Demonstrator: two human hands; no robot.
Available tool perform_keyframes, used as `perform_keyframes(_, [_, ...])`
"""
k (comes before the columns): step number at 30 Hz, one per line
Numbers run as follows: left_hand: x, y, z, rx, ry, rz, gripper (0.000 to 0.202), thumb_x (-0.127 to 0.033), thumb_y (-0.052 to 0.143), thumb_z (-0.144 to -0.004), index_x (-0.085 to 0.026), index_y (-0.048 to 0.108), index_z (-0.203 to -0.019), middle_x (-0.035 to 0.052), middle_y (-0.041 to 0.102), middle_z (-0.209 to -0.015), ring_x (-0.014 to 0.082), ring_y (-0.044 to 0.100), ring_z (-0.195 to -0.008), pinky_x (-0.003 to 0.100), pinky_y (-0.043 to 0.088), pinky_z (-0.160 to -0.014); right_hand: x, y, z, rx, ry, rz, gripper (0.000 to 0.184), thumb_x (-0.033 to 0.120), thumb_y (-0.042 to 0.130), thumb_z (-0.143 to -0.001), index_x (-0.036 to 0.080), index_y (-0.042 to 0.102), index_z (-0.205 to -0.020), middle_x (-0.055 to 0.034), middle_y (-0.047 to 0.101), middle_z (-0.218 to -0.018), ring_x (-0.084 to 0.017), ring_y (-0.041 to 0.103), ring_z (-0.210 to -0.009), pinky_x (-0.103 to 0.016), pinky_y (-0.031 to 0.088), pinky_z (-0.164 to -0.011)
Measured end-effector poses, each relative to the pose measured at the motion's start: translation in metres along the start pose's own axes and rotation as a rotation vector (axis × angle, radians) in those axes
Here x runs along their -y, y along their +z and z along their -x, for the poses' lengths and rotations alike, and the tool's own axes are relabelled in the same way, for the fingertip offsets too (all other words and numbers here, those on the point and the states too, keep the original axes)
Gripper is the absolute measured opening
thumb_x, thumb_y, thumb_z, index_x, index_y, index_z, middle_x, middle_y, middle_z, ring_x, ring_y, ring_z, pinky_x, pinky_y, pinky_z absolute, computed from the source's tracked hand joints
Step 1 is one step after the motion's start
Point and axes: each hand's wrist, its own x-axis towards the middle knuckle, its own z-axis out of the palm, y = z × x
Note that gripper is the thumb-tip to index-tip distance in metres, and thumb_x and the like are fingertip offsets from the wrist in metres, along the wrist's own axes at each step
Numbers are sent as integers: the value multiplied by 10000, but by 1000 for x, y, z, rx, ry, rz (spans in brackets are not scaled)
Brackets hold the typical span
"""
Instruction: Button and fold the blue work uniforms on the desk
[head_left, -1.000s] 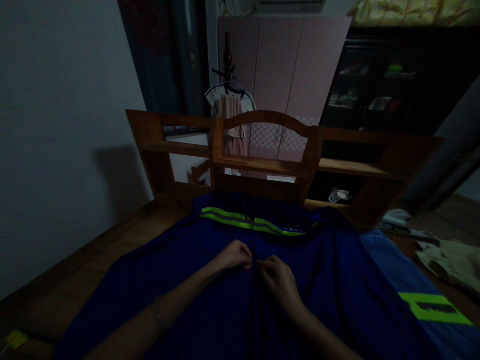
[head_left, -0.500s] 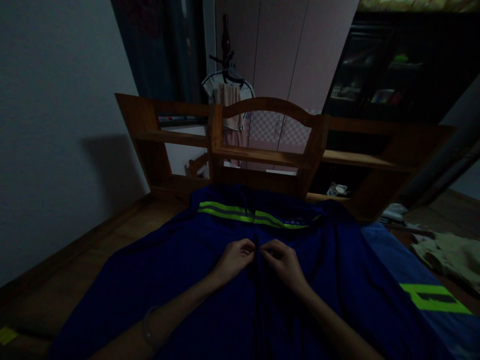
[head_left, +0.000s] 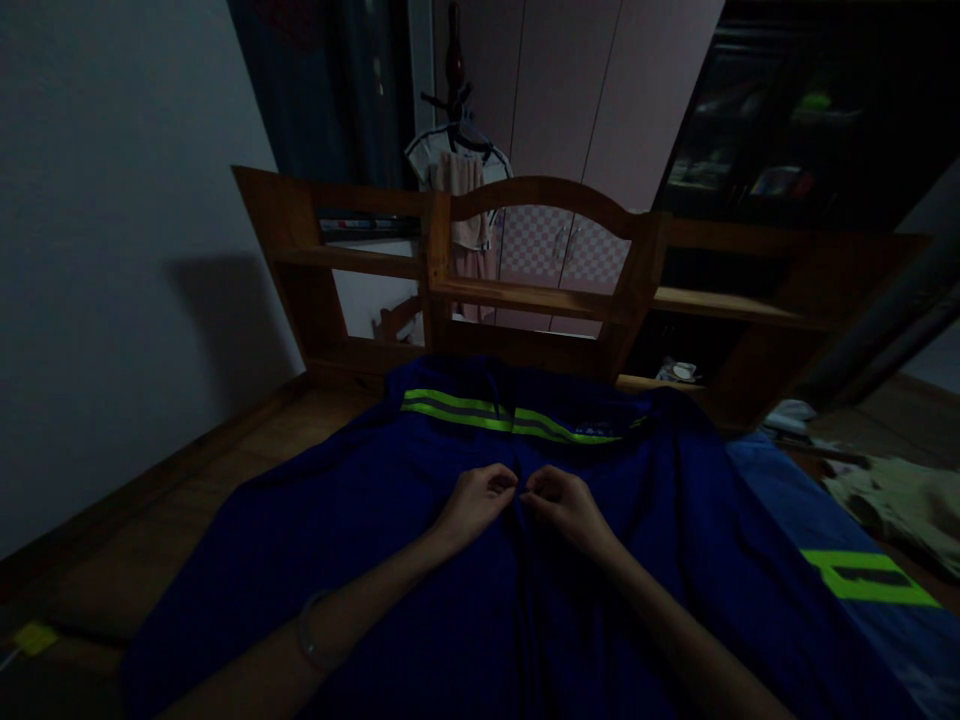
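Observation:
A dark blue jacket (head_left: pixel 337 530) with yellow-green and grey reflective bands lies spread out, its collar end toward the wooden headboard. Both of my hands meet over its front seam, just below the chest band. My left hand (head_left: pixel 478 502), with a bangle on the wrist, is closed in a pinch at the left edge of the front opening. Opposite it, only a small gap away, my right hand (head_left: pixel 568 508) pinches the right edge. The dim light hides the exact bit of cloth or fastener between the fingertips.
A wooden headboard with shelves (head_left: pixel 525 292) stands just beyond the jacket. To the right lies a lighter blue garment (head_left: pixel 780 500) with a yellow-green band. A wall (head_left: pixel 135 300) rises at the left. Behind are a coat stand with hung clothes (head_left: pixel 469 175) and a pale wardrobe (head_left: pixel 562 120).
The scene sits slightly higher in view, so the camera has tilted a little. Both hands stay at the front seam, and the dark cloth edge standing up between them shows less.

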Motion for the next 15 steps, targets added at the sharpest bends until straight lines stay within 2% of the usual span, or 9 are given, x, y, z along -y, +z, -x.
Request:
perform_keyframes(2, [-1, 0, -1, 6, -17, 22, 181, -308, 545, -788, -182, 659, -850, 32, 682, -832, 166, 643, -794, 233, 487, -696, 1, 0, 1, 7, -3, 21, 208, 352, 629, -786, 183, 560, -886, 18, 611, -656, -127, 600, -538, -200, 429, -483])
perform_keyframes(5, [0, 1, -3, 20, -116, 113, 309, -433, 497, -818, -165, 650, -811, 43, 676, -791, 174, 643, -741, 241, 493, -645, 5, 0, 4, -7, -41, 102, 163, 320, 617, -798, 189, 555, -873, 17, 621, -675, -121, 602, -566, -194, 412, -500])
perform_keyframes(7, [2, 1, -4, 17, -160, 134, 350, -484, 525, -794, -155, 643, -808, 48, 672, -768, 176, 639, -706, 239, 486, -609, 9, 1, 6, -25, -90, 174, 119, 288, 609, -805, 192, 556, -851, 21, 617, -675, -116, 596, -584, -193, 398, -515])
perform_keyframes(11, [6, 0, -4, -11, -90, 72, 299, -444, 624, -735, -152, 631, -797, 50, 669, -783, 170, 631, -731, 228, 465, -628, 16, 3, 8, -47, -188, 283, 36, 219, 586, -815, 191, 570, -832, 21, 614, -691, -110, 582, -615, -200, 388, -551])
perform_keyframes(15, [9, 0, -5, 1, -90, 125, 241, -388, 618, -746, -152, 615, -798, 39, 657, -769, 162, 628, -724, 229, 462, -625, 20, 4, 8, -44, -215, 290, 75, 181, 575, -811, 194, 588, -883, 8, 637, -753, -114, 590, -651, -208, 412, -595])
